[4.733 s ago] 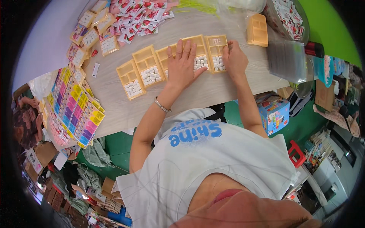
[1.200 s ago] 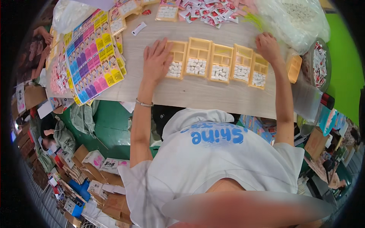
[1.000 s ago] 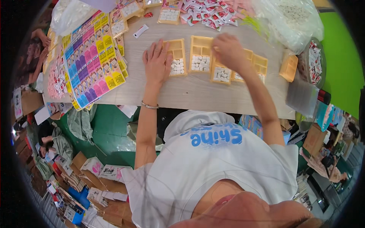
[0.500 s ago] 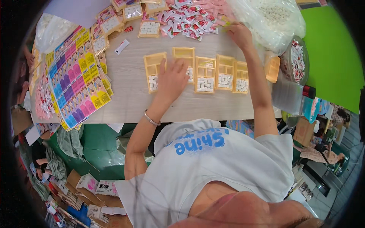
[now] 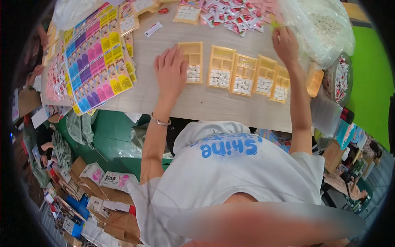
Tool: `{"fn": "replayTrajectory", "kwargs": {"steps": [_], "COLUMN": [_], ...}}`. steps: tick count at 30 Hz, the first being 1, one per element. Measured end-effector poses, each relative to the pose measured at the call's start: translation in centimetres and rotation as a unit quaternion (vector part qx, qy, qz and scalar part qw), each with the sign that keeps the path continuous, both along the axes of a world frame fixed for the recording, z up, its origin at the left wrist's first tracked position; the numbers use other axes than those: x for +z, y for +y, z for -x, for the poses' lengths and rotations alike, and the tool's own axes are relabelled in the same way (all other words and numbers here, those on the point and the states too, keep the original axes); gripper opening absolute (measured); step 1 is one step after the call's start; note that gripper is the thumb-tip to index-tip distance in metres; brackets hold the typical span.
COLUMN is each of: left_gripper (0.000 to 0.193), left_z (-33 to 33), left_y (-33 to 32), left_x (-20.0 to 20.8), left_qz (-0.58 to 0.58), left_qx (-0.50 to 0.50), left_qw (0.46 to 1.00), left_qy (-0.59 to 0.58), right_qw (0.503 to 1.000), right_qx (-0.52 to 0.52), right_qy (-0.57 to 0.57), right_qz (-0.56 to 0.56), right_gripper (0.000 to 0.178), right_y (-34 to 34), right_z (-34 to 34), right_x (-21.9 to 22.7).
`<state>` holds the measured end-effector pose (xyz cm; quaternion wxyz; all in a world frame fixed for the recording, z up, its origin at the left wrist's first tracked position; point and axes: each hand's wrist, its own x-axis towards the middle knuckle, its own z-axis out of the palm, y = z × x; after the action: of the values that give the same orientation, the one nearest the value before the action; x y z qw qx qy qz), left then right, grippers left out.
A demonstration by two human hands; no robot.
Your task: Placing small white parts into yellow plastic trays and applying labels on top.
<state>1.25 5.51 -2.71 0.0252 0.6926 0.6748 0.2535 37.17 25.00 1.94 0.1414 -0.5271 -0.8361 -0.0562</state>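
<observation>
Several pale yellow compartment trays stand side by side on the table, white pieces heaped in their near compartments. My left hand (image 5: 170, 72) lies at the left edge of the leftmost tray (image 5: 191, 51), its fingers stretched out and partly over that edge. A small gap separates this tray from the second tray (image 5: 222, 66). Farther right and higher up, my right hand (image 5: 285, 45) is beside the pile of small printed sachets (image 5: 234, 16), next to a yellow-green bit (image 5: 275, 25). Its fingers are bent together; whatever they hold is hidden.
Colourful printed card sheets (image 5: 96, 61) cover the table's left side. A clear bag of white pieces (image 5: 325, 24) lies at the far right, near a bowl of sachets (image 5: 341, 78) and an orange-yellow tray (image 5: 314, 82). A filled tray (image 5: 188, 13) sits at the back.
My left hand has moved from over the two leftmost trays to the leftmost tray's left edge. The second tray has come nearer, into line with the others. The whole view has shifted.
</observation>
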Motion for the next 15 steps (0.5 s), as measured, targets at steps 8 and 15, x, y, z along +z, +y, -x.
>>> {"fn": "replayTrajectory", "kwargs": {"steps": [8,15], "left_gripper": [0.061,0.058], "left_z": [-0.5,0.2], "left_y": [0.5,-0.5], "left_x": [-1.0,2.2], "left_qz": [0.027,0.096], "left_qx": [-0.012,-0.078], "left_qw": [0.999,0.992], "left_qy": [-0.035,0.005], "right_qw": [0.975,0.975], "right_qx": [0.208,0.106], "right_qy": [0.031,0.19], "right_qz": [0.074,0.041], "right_gripper": [0.012,0.024], "right_y": [-7.5,4.1], "right_z": [19.4,13.3], "right_x": [-1.7,-0.2]}}
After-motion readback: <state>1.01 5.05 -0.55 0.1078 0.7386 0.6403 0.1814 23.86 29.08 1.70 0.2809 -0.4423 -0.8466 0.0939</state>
